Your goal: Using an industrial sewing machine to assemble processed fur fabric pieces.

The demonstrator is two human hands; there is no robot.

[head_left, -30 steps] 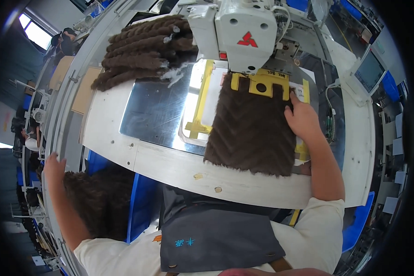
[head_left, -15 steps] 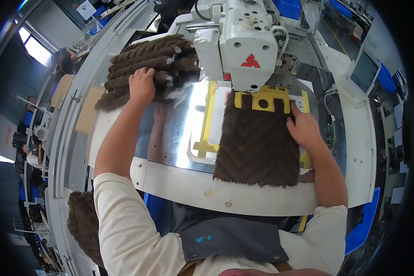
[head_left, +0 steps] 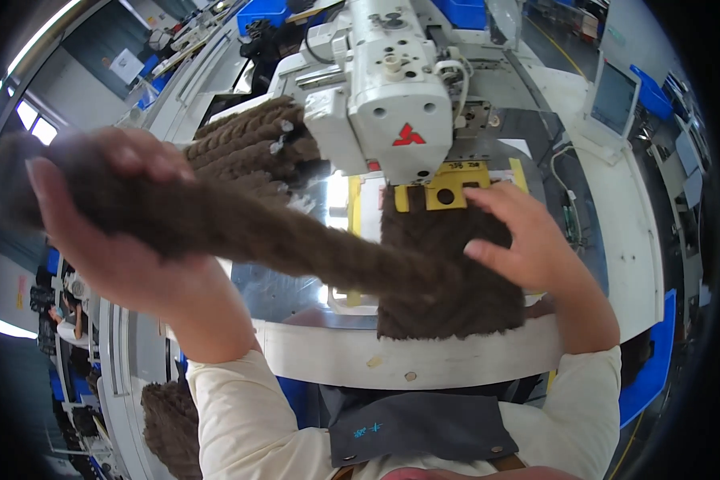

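Note:
My left hand (head_left: 140, 276), blurred and raised close at the left, is closed around a long rolled strip of brown fur (head_left: 284, 240). The strip slants down to the right, its far end over a flat brown fur panel (head_left: 456, 312). That panel lies on the work plate under the head of a white sewing machine (head_left: 404, 104). A yellow clamp plate (head_left: 456, 178) with a round hole and slots overlaps its far edge. My right hand (head_left: 528, 240) is open, fingers spread, fingertips at the right part of the yellow plate and the thumb over the panel.
A pile of ribbed brown fur strips (head_left: 252, 148) lies left of the machine. More brown fur (head_left: 168, 420) hangs at the lower left. A screen (head_left: 614, 98) stands at the far right, and a blue bin (head_left: 648, 376) sits beside the table's right edge.
My left hand has left the fur pile and come up and nearer, now carrying a rolled fur strip. My right hand has shifted from the panel's right edge onto the yellow plate and panel.

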